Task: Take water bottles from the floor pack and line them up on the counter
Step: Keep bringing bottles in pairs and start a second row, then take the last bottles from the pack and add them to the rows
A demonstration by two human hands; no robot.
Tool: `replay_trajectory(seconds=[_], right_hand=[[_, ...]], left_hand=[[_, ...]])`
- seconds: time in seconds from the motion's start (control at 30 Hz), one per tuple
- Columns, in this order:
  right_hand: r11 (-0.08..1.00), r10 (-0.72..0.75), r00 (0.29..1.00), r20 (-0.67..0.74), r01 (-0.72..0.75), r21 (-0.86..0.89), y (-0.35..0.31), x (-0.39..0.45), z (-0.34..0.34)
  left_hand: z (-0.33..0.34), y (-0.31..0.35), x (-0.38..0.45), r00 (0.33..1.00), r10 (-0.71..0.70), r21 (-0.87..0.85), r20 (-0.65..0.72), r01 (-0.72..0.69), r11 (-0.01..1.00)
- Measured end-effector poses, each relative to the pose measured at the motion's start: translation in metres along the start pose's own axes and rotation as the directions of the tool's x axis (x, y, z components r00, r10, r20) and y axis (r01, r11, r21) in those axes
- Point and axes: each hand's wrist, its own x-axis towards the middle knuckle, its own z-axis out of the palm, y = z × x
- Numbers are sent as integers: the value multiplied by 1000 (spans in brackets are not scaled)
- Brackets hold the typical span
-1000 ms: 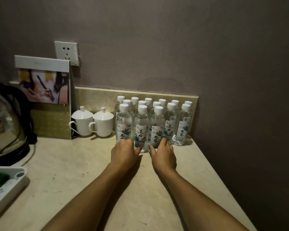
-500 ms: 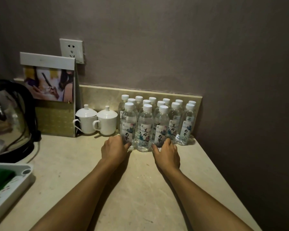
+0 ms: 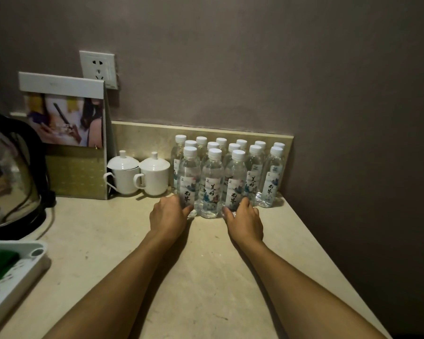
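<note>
Left hand (image 3: 168,216) and right hand (image 3: 245,220) each curl round an outer front bottle (image 3: 212,184) (three rows) on the table (image 3: 206,265), squaring them; next, probably release.

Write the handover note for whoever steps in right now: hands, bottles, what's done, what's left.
Left hand: grip around the base of the front-left bottle.
Right hand: grip at the base of the front-right bottle.
Bottles: all upright in the counter corner, two full rows along the backsplash, a front row of three started.
Done: most bottles lined up.
Left: release and square up the front row. The floor pack is out of view, so check it for remaining bottles.
</note>
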Motion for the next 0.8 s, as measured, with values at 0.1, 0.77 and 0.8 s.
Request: replay_trajectory(seconds=[0.1,0.77,0.8], right_hand=[[1000,1,1000,3,-1,2,-1,0,1],[987,-55,997,-51,62,147,48,-9,-110],[983,-62,996,-64,72,170,59,-10,-123]], left_hand=[[-1,0,-2,1000,5,-12,4,-4,1000],[-10,118,-51,975,219,-57,25,-217,975],[-6,133,-58,971,239,-58,5,-238,969]])
